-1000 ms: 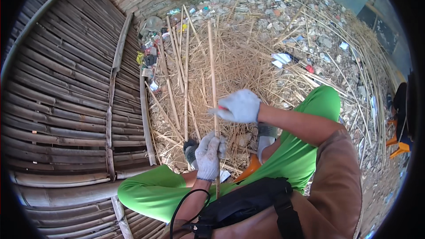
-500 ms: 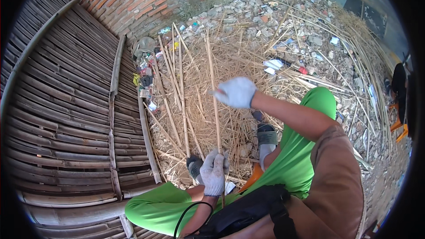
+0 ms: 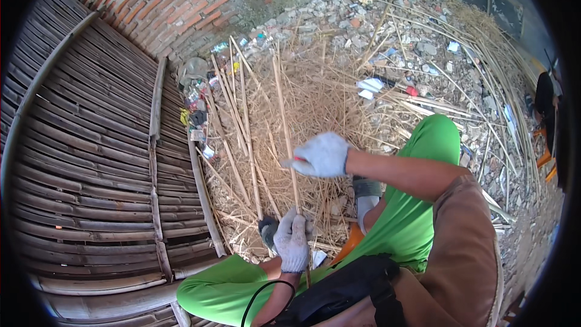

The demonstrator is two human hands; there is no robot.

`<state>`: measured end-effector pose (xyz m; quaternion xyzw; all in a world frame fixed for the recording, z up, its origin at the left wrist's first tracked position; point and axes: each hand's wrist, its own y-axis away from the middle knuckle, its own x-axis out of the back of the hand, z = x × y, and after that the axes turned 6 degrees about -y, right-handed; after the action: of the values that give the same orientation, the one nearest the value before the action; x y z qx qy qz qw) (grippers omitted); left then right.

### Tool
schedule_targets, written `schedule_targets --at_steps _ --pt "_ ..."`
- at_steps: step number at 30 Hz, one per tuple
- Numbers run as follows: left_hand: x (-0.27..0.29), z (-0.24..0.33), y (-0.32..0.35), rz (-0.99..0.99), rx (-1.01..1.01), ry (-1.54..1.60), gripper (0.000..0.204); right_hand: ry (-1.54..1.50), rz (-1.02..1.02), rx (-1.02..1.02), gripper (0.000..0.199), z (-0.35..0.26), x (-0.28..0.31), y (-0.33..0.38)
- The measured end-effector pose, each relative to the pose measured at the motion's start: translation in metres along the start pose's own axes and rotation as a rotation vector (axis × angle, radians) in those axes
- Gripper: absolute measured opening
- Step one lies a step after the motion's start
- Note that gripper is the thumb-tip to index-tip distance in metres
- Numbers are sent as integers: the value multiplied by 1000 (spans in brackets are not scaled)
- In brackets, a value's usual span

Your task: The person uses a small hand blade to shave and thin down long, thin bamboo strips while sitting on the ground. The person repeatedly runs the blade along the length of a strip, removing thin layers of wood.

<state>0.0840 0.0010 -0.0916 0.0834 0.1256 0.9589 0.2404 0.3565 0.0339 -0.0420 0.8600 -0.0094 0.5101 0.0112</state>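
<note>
A long, narrow bamboo strip (image 3: pixel 282 106) runs from my lap out over the shavings. My left hand (image 3: pixel 293 242), in a whitish work glove, is closed around its near part. Farther along the strip, my gloved right hand (image 3: pixel 324 155) is closed on a small knife (image 3: pixel 285 162). A bit of red handle shows at the fingers, and the short blade lies across the strip; most of the knife is hidden in the glove. Several more bamboo strips (image 3: pixel 247 127) lie to the left of the held one.
Pale bamboo shavings (image 3: pixel 327 94) cover the ground between my feet. A slatted bamboo panel (image 3: pixel 97 163) stands along the left, a brick wall (image 3: pixel 175 0) behind. Rubble and litter (image 3: pixel 423 42) spread at the back right, with long bamboo strips (image 3: pixel 484 66). I sit low, over something orange (image 3: pixel 351 242).
My right hand, with the knife, has come nearer along the strip toward my left hand. The left hand keeps its hold in about the same place. The view has shifted slightly.
</note>
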Motion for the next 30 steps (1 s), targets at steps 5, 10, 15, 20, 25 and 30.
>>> schedule_targets --at_steps 5,10,15,20,25,30 --pt "-7 0 8 -45 11 -38 42 -6 223 -139 65 61 26 -37" --pt "-1 -9 7 -26 28 -57 48 -3 125 -61 65 41 26 -19" --pt "-8 0 17 -28 58 -139 46 -34 143 -242 63 66 39 -34" --pt "-5 -5 23 -110 -48 -33 39 23 246 -216 61 100 60 -43" --pt "-13 9 22 -48 -42 -42 29 -161 171 -305 74 77 28 -21" --pt "1 11 18 -104 32 30 33 -894 375 -337 82 84 21 -29"
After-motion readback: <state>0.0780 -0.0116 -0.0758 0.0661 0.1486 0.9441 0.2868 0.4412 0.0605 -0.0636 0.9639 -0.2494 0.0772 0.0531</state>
